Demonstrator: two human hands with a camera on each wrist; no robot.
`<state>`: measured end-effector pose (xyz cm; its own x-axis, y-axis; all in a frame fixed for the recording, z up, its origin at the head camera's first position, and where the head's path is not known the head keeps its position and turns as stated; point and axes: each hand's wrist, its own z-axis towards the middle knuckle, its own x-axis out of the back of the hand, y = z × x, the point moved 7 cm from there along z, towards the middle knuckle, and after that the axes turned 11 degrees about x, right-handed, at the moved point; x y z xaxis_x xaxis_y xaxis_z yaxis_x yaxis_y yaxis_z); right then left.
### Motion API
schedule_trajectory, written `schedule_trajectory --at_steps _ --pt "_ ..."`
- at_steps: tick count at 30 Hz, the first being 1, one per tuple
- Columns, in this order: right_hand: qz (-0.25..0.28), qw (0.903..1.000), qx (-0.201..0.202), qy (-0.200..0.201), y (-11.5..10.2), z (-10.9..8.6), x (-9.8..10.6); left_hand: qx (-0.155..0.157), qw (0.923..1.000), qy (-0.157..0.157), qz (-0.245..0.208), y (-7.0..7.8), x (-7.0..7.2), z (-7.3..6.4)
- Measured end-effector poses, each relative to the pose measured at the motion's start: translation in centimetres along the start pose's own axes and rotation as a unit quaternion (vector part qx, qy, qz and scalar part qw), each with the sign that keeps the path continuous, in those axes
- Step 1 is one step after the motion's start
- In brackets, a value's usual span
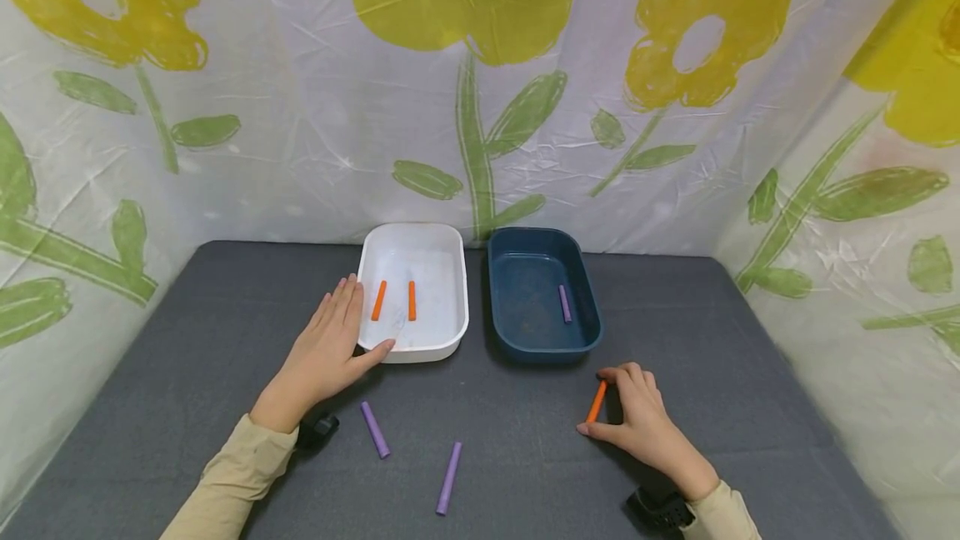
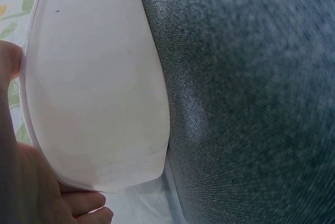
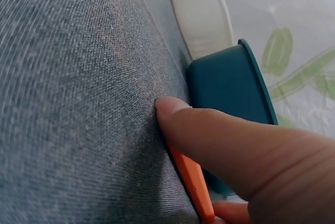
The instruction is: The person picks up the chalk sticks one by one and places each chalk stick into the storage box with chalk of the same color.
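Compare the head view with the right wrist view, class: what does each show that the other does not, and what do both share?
Only the head view: the left hand at the white tray, two orange sticks inside that tray, a purple stick in the dark blue tray, and two loose purple sticks on the grey cloth.

Only the right wrist view: the cloth's weave close up, and a low, side-on look at the dark blue tray's outer wall.

Both: the right hand pinching an orange stick, both trays, the cloth and the flowered backdrop.
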<state>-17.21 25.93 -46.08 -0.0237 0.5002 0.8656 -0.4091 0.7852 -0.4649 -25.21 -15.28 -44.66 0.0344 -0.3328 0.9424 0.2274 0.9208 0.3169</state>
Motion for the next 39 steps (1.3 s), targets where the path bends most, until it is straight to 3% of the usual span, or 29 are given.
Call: schedule_trajectory --at_steps 26,39 --pt "0.086 0.9939 0.04 0.056 1.6 0.3 -0.8 0.001 1.0 0.002 0.002 0.1 0.1 -0.1" --pt "0.119 0.99 0.063 0.043 1.3 0.3 -1.2 0.001 1.0 0.001 -0.001 0.0 -0.1 0.0"
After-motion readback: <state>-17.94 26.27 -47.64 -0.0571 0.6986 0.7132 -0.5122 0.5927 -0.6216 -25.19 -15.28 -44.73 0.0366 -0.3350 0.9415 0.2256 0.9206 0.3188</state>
